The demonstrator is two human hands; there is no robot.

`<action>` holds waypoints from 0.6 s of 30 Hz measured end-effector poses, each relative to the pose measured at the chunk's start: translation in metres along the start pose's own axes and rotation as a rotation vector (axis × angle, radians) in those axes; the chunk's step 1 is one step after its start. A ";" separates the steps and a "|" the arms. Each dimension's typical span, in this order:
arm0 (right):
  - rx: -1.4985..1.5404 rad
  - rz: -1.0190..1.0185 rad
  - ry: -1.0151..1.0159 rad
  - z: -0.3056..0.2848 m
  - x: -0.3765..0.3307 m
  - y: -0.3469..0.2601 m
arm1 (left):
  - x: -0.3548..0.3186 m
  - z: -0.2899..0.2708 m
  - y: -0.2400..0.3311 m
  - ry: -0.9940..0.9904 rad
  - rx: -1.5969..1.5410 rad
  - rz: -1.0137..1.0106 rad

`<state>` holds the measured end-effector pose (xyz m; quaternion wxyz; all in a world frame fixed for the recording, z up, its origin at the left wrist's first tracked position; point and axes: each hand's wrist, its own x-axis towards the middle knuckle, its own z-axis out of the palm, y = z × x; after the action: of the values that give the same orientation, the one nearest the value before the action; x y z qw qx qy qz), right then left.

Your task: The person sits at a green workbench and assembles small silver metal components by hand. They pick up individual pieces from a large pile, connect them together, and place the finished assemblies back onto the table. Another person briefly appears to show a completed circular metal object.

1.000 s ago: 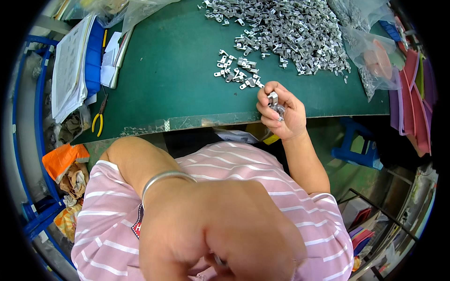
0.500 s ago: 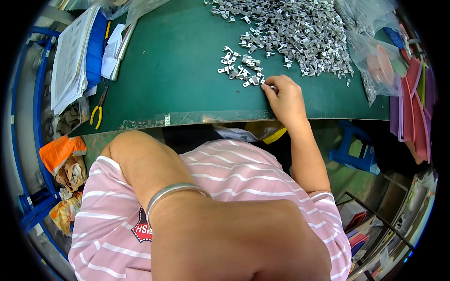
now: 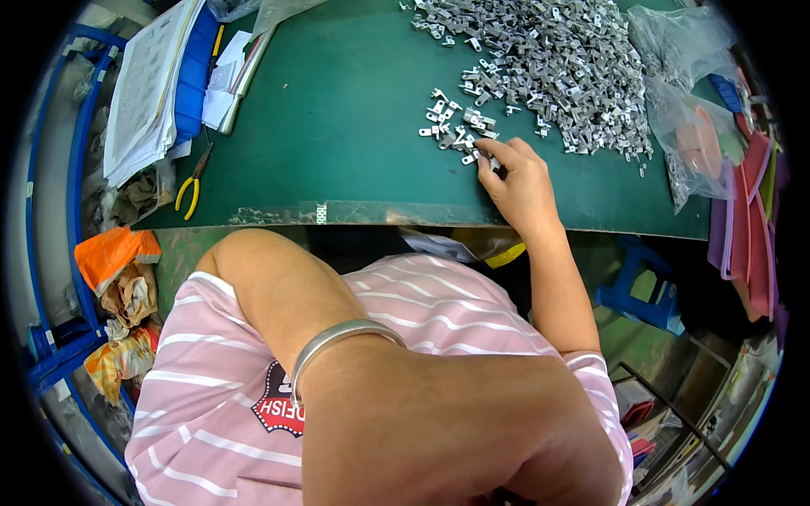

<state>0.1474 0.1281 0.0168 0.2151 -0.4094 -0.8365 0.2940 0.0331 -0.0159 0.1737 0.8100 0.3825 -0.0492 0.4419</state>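
Note:
A small group of silvery metal brackets [image 3: 451, 128] lies on the green tabletop [image 3: 354, 118], apart from a large heap of the same brackets [image 3: 565, 76] behind it and to the right. At the near right edge of the small group is my right hand [image 3: 521, 184], its fingers curled in. Silvery brackets show between its thumb and fingers, partly hidden by them. Close to the camera, my left hand [image 3: 472, 422] is raised in front of my body, a metal bangle on its wrist. Its fingers are out of sight, so whatever they hold is hidden.
Yellow-handled pliers [image 3: 193, 190] lie by the table's left edge, near a blue bin [image 3: 192, 80] with papers. Clear plastic bags [image 3: 688, 126] stand right of the heap. A blue stool [image 3: 639, 282] is below the table on the right.
The view has shifted, so the table's contents appear farther right. My right hand has moved slightly left over the small group's edge. My left hand stays raised near the camera.

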 end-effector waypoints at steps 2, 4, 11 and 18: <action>-0.022 0.009 -0.017 -0.003 -0.005 -0.001 | -0.002 -0.003 0.005 0.004 0.102 0.000; -0.020 -0.004 -0.020 -0.004 -0.010 0.003 | -0.003 -0.017 0.012 0.096 0.384 0.037; 0.226 0.110 0.061 -0.013 -0.022 0.010 | -0.023 -0.168 -0.013 0.934 1.727 -0.115; 0.119 -0.010 0.053 -0.012 -0.024 0.013 | -0.032 -0.188 -0.036 0.851 1.986 -0.170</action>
<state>0.1759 0.1190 0.0141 0.2625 -0.3994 -0.8135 0.3315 -0.0080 0.0753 0.0077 0.1169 0.6849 0.6425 0.3232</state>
